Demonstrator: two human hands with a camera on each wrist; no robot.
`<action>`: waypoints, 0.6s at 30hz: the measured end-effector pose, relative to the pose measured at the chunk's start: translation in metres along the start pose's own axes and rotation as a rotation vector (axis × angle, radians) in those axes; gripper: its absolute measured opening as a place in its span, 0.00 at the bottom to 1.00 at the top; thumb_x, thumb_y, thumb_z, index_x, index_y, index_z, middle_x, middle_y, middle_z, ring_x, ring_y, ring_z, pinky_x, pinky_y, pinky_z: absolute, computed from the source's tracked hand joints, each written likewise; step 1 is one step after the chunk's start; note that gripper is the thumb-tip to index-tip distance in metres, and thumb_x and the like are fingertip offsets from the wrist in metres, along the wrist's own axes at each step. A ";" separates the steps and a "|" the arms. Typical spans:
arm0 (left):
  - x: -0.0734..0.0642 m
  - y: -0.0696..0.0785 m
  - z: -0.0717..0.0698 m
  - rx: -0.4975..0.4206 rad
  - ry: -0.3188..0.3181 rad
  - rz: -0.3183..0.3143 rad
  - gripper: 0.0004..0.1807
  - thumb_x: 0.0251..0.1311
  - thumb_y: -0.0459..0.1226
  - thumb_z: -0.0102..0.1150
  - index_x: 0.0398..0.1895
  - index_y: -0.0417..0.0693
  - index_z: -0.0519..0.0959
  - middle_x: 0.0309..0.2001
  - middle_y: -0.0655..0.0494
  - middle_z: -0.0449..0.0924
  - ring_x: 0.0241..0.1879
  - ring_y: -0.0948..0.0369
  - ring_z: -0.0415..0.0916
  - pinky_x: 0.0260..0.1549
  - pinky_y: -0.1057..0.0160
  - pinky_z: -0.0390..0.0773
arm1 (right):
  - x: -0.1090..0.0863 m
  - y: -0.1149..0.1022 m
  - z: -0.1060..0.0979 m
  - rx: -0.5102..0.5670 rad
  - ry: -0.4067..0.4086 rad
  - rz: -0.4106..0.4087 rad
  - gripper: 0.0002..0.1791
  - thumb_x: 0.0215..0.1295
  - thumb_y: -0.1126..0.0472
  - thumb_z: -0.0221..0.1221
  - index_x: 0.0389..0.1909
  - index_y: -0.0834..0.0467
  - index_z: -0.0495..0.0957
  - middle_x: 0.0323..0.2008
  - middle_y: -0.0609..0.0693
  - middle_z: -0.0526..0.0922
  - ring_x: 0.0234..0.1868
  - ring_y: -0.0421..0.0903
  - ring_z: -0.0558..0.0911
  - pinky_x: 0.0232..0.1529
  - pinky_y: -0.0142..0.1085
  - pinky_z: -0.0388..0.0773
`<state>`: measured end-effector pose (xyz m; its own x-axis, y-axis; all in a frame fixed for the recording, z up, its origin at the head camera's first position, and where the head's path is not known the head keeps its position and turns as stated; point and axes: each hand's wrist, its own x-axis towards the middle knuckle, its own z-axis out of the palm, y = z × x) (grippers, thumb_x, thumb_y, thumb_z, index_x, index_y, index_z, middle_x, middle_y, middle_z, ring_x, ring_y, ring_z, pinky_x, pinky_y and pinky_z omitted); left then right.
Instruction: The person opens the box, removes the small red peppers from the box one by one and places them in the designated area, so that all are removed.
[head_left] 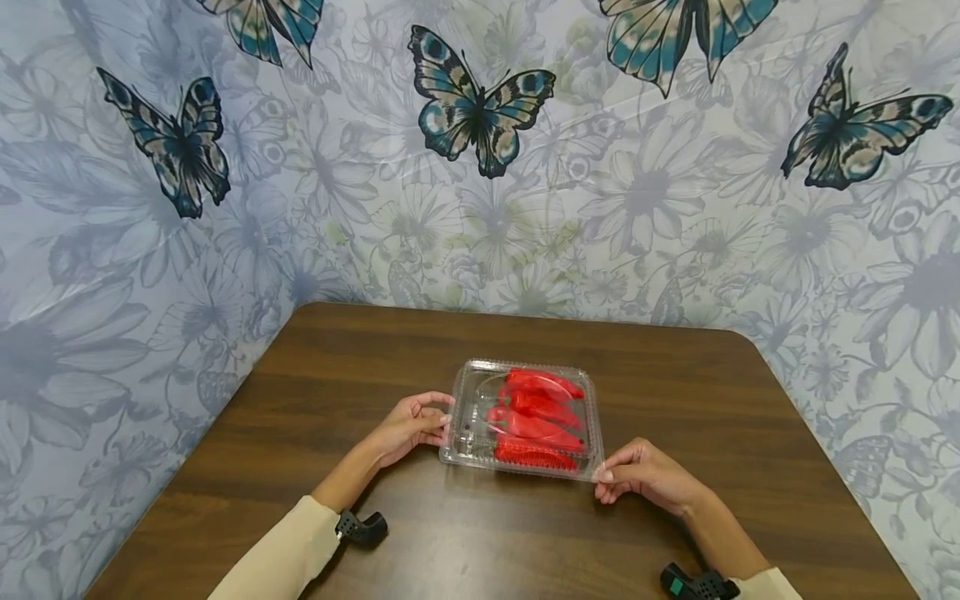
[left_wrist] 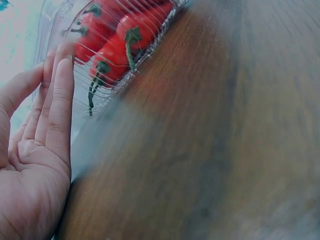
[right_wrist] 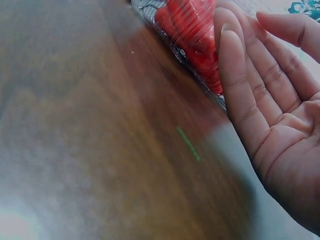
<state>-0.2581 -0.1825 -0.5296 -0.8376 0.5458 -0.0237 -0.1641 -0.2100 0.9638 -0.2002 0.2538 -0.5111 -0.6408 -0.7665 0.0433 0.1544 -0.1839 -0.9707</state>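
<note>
A clear plastic clamshell box (head_left: 471,417) with a ribbed wall lies at the middle of the brown table, its lid down. Inside are several red chilli peppers (head_left: 536,427) in a row. Their green stems point left, as the left wrist view shows. My left hand (head_left: 411,429) holds the box's left edge between thumb and fingers. At the near right corner, my right hand (head_left: 651,477) pinches the rim with thumb and forefinger. The right wrist view shows that hand's fingers (right_wrist: 242,85) close against the box wall, partly covering the peppers.
The wooden table (head_left: 375,350) reaches back to a wall covering (head_left: 337,208) with flowers and butterflies. Dark wrist cameras (head_left: 362,528) sit on both wrists. A thin green strip (right_wrist: 188,144) shows on the table in the right wrist view.
</note>
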 end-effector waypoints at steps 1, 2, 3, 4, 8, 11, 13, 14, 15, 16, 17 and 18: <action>0.000 0.000 -0.001 -0.001 0.001 0.000 0.16 0.72 0.25 0.53 0.59 0.42 0.73 0.30 0.54 0.86 0.30 0.62 0.85 0.35 0.62 0.86 | 0.001 0.000 0.000 -0.002 -0.001 -0.002 0.14 0.71 0.78 0.47 0.44 0.92 0.67 0.37 0.57 0.89 0.38 0.46 0.89 0.40 0.38 0.86; 0.001 0.000 -0.001 -0.003 0.002 -0.002 0.16 0.72 0.25 0.53 0.59 0.42 0.73 0.30 0.54 0.86 0.30 0.62 0.85 0.35 0.62 0.86 | 0.001 0.000 0.000 -0.006 -0.002 -0.005 0.14 0.71 0.78 0.47 0.43 0.93 0.67 0.37 0.57 0.89 0.38 0.46 0.89 0.40 0.38 0.86; 0.001 0.001 -0.002 -0.005 0.003 -0.005 0.16 0.72 0.25 0.53 0.59 0.42 0.73 0.30 0.54 0.86 0.30 0.62 0.85 0.35 0.62 0.86 | 0.002 0.000 0.000 -0.009 -0.002 -0.007 0.15 0.71 0.78 0.47 0.43 0.93 0.67 0.37 0.57 0.89 0.38 0.46 0.89 0.40 0.39 0.87; 0.001 0.001 -0.002 -0.005 0.004 -0.009 0.16 0.71 0.25 0.53 0.59 0.42 0.73 0.30 0.54 0.86 0.30 0.62 0.85 0.35 0.62 0.86 | 0.002 0.001 0.000 -0.011 -0.003 -0.009 0.14 0.71 0.78 0.47 0.43 0.93 0.67 0.37 0.57 0.89 0.38 0.46 0.89 0.40 0.39 0.87; 0.003 0.001 -0.003 -0.001 0.004 -0.018 0.16 0.72 0.25 0.54 0.59 0.41 0.73 0.31 0.54 0.86 0.31 0.62 0.86 0.35 0.62 0.86 | 0.004 0.002 -0.001 -0.021 -0.001 -0.020 0.14 0.71 0.79 0.47 0.42 0.93 0.68 0.36 0.57 0.89 0.38 0.46 0.89 0.40 0.40 0.87; 0.004 0.002 -0.005 0.003 0.005 -0.013 0.16 0.71 0.25 0.54 0.59 0.41 0.73 0.31 0.54 0.86 0.30 0.62 0.86 0.35 0.62 0.86 | 0.005 0.004 -0.002 -0.024 -0.002 -0.033 0.13 0.71 0.79 0.47 0.42 0.93 0.68 0.36 0.57 0.89 0.38 0.47 0.89 0.40 0.40 0.87; 0.005 0.002 -0.006 0.002 0.005 -0.014 0.16 0.72 0.25 0.54 0.59 0.42 0.73 0.31 0.54 0.86 0.30 0.62 0.86 0.35 0.62 0.86 | 0.006 0.004 -0.002 -0.025 -0.002 -0.038 0.14 0.71 0.79 0.47 0.41 0.93 0.68 0.36 0.57 0.89 0.38 0.47 0.89 0.40 0.40 0.87; 0.006 0.002 -0.006 0.001 0.005 -0.016 0.16 0.72 0.25 0.53 0.59 0.42 0.73 0.31 0.54 0.86 0.31 0.62 0.86 0.35 0.62 0.86 | 0.006 0.004 -0.002 -0.024 0.000 -0.039 0.14 0.71 0.79 0.47 0.41 0.93 0.68 0.36 0.57 0.89 0.38 0.47 0.89 0.40 0.40 0.87; 0.006 0.002 -0.007 0.000 0.004 -0.018 0.16 0.72 0.25 0.53 0.59 0.42 0.73 0.31 0.54 0.86 0.31 0.62 0.86 0.35 0.62 0.86 | 0.006 0.005 -0.003 -0.022 -0.002 -0.039 0.14 0.71 0.79 0.47 0.41 0.93 0.68 0.36 0.57 0.89 0.38 0.47 0.89 0.40 0.40 0.87; 0.006 0.002 -0.008 -0.002 0.003 -0.021 0.16 0.72 0.25 0.53 0.59 0.42 0.73 0.31 0.54 0.86 0.31 0.62 0.86 0.35 0.62 0.86 | 0.007 0.005 -0.003 -0.015 -0.008 -0.036 0.14 0.71 0.79 0.47 0.42 0.92 0.68 0.36 0.57 0.89 0.39 0.47 0.89 0.41 0.40 0.87; 0.007 0.002 -0.008 -0.001 0.003 -0.023 0.16 0.72 0.25 0.53 0.59 0.42 0.73 0.31 0.54 0.86 0.31 0.62 0.86 0.35 0.62 0.86 | 0.007 0.005 -0.003 -0.011 -0.014 -0.032 0.13 0.71 0.79 0.46 0.42 0.92 0.68 0.37 0.57 0.89 0.39 0.47 0.89 0.41 0.40 0.87; 0.007 0.003 -0.009 -0.002 0.004 -0.025 0.16 0.72 0.25 0.53 0.59 0.42 0.73 0.31 0.54 0.86 0.31 0.62 0.86 0.35 0.62 0.86 | 0.007 0.005 -0.003 -0.004 -0.021 -0.023 0.13 0.72 0.79 0.46 0.43 0.92 0.68 0.37 0.57 0.89 0.39 0.47 0.89 0.41 0.40 0.86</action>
<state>-0.2689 -0.1866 -0.5296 -0.8352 0.5479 -0.0485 -0.1857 -0.1978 0.9625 -0.2065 0.2494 -0.5167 -0.6285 -0.7746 0.0705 0.1370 -0.1994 -0.9703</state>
